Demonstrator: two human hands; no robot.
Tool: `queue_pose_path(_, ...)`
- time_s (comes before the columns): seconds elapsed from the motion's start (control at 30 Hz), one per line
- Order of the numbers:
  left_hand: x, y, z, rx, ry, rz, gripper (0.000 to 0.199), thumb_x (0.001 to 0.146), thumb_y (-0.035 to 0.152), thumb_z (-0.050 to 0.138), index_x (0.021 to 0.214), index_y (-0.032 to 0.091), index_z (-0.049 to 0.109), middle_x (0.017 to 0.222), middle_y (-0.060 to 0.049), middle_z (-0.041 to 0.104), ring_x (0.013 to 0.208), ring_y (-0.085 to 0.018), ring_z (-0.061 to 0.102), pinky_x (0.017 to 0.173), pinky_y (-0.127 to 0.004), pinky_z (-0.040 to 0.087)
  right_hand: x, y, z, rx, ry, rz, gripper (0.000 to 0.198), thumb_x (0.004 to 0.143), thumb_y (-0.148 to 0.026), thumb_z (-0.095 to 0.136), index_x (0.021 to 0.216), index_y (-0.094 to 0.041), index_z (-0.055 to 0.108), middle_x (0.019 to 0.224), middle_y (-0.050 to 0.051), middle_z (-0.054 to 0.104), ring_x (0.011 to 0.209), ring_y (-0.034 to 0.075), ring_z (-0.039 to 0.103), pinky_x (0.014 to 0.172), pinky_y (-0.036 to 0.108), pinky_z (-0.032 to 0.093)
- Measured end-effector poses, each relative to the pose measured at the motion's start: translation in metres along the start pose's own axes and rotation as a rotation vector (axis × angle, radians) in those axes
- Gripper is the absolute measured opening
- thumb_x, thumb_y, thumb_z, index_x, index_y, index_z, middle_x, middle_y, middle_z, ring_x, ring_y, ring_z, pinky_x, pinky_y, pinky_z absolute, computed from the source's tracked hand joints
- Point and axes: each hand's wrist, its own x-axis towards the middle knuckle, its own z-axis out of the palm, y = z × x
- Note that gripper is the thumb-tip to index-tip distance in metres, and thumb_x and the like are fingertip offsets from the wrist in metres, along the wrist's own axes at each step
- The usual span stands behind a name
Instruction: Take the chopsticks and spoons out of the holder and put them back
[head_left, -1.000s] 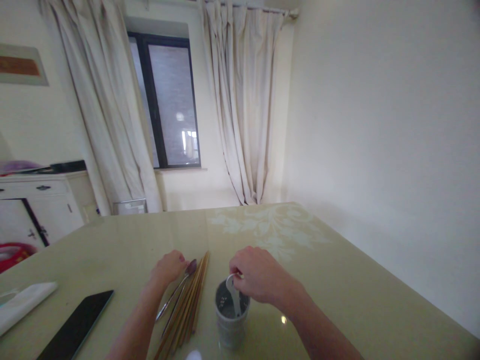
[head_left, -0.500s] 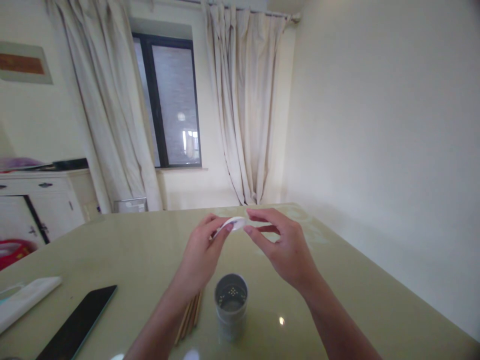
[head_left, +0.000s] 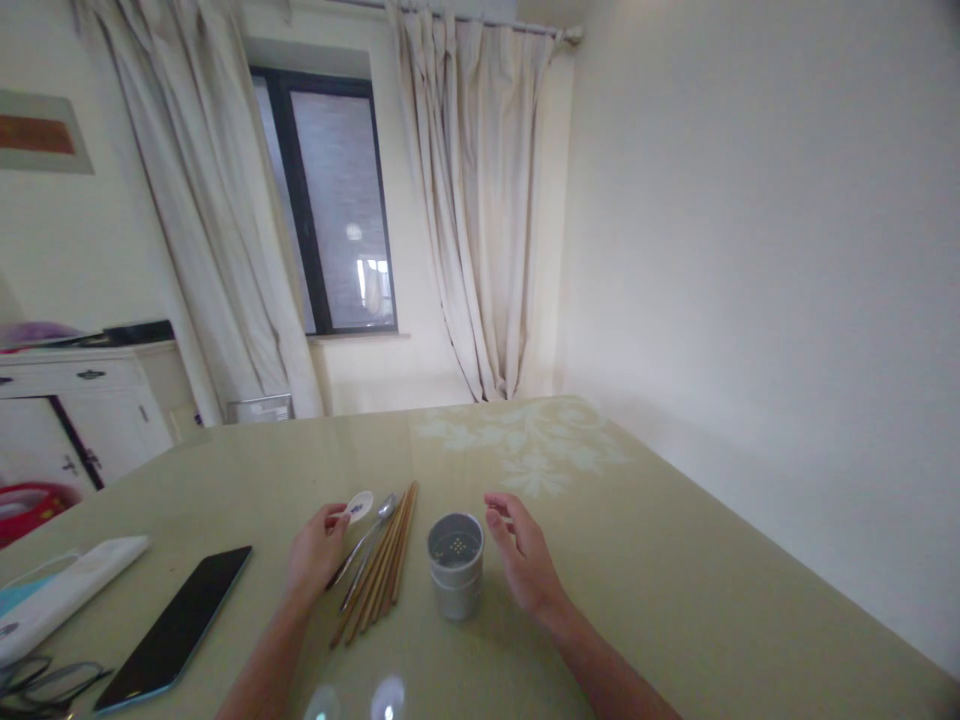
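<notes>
My left hand (head_left: 321, 552) pinches a small white spoon (head_left: 360, 506) with a dark mark in its bowl, at the left of the cutlery. Beside it on the table lie metal spoons (head_left: 386, 506) and a bundle of several wooden chopsticks (head_left: 390, 560), fanned out toward me. A grey cylindrical holder (head_left: 456, 570) stands upright to their right, with small drain holes in its bottom and nothing else visible inside. Just right of its rim hovers my right hand (head_left: 521, 555), fingers curved, thumb apart from them, holding nothing.
At the left of the glossy greenish table (head_left: 675, 560) lie a black phone-like tablet (head_left: 176, 630), a long white case (head_left: 75, 595) and a pair of glasses (head_left: 56, 685). A wall runs along the right side; curtains and a window are behind.
Both hands have come down and apart. My left hand carried the white spoon down left beside the cutlery; my right hand left the spoon's side and moved down near the holder.
</notes>
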Motion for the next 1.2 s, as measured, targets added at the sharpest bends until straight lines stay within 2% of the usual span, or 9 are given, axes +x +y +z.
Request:
queue_pose_path(0.13,-0.001,0.001,0.003,0.103,-0.014,0.014,0.032,0.098,0.03,0.045,0.107,0.016,0.073,0.106,-0.014,0.083,0.1,-0.028,0.078,0.085,-0.034,0.056,0.003,0.001,-0.001,-0.046,-0.005,-0.042,0.053,0.105,-0.066,0.045,0.117,-0.021,0.071,0.117,0.013,0.076,0.109,0.027,0.071,0.092,0.04,0.055)
queue_pose_path(0.3,-0.005,0.006,0.008,0.241,-0.028,0.074,0.04,0.101,0.03,0.041,0.108,0.013,0.076,0.115,-0.019,0.078,0.107,-0.03,0.074,0.097,-0.038,0.052,0.005,0.006,0.001,-0.076,-0.03,-0.083,0.052,0.107,-0.063,0.044,0.115,-0.02,0.072,0.111,0.012,0.076,0.103,0.026,0.071,0.088,0.037,0.054)
queue_pose_path(0.5,-0.031,0.03,0.008,0.356,-0.036,0.102,0.058,0.104,0.053,0.036,0.139,0.018,0.067,0.14,-0.02,0.07,0.128,-0.04,0.064,0.108,-0.055,0.047,0.005,0.009,0.003,-0.075,-0.067,-0.096,0.058,0.107,-0.068,0.04,0.115,-0.019,0.072,0.109,0.012,0.076,0.102,0.025,0.071,0.086,0.036,0.055)
queue_pose_path(0.6,-0.052,0.046,0.013,0.381,-0.077,0.145,0.072,0.101,0.067,0.038,0.153,0.022,0.056,0.156,-0.018,0.059,0.14,-0.044,0.055,0.114,-0.06,0.041,0.004,0.007,0.002,-0.068,-0.085,-0.107,0.059,0.107,-0.068,0.039,0.115,-0.019,0.072,0.11,0.012,0.076,0.103,0.025,0.071,0.088,0.036,0.055)
queue_pose_path(0.7,-0.066,0.057,0.02,0.407,-0.114,0.176,0.084,0.094,0.074,0.046,0.159,0.021,0.05,0.167,-0.02,0.046,0.149,-0.047,0.046,0.119,-0.063,0.035,0.003,0.006,0.001,-0.065,-0.103,-0.127,0.06,0.108,-0.069,0.037,0.116,-0.019,0.071,0.112,0.012,0.075,0.106,0.026,0.071,0.093,0.037,0.054)
queue_pose_path(0.8,-0.07,0.059,0.025,0.452,-0.155,0.195,0.085,0.091,0.069,0.055,0.16,0.019,0.048,0.17,-0.022,0.04,0.152,-0.048,0.041,0.12,-0.063,0.033,0.003,0.005,0.001,-0.056,-0.121,-0.144,0.064,0.108,-0.07,0.033,0.118,-0.019,0.071,0.113,0.013,0.075,0.108,0.027,0.071,0.095,0.039,0.053)
queue_pose_path(0.9,-0.067,0.053,0.029,0.456,-0.201,0.226,0.075,0.094,0.056,0.056,0.159,0.019,0.051,0.17,-0.02,0.041,0.155,-0.045,0.038,0.122,-0.06,0.034,0.003,0.005,0.0,-0.055,-0.133,-0.148,0.064,0.108,-0.071,0.032,0.118,-0.019,0.07,0.113,0.013,0.075,0.108,0.027,0.071,0.095,0.039,0.053)
queue_pose_path(1.03,-0.054,0.04,0.033,0.391,-0.24,0.337,0.064,0.098,0.043,0.049,0.156,0.018,0.053,0.168,-0.016,0.047,0.154,-0.037,0.043,0.123,-0.053,0.035,0.004,0.005,0.0,-0.069,-0.131,-0.147,0.064,0.108,-0.07,0.032,0.116,-0.019,0.07,0.112,0.012,0.075,0.106,0.027,0.071,0.094,0.039,0.053)
queue_pose_path(1.2,-0.038,0.023,0.036,0.319,-0.206,0.421,0.059,0.099,0.043,0.047,0.151,0.017,0.058,0.159,-0.015,0.057,0.147,-0.033,0.052,0.124,-0.048,0.038,0.003,0.005,0.001,-0.07,-0.145,-0.143,0.064,0.108,-0.07,0.032,0.118,-0.019,0.07,0.113,0.013,0.075,0.108,0.026,0.07,0.095,0.038,0.053)
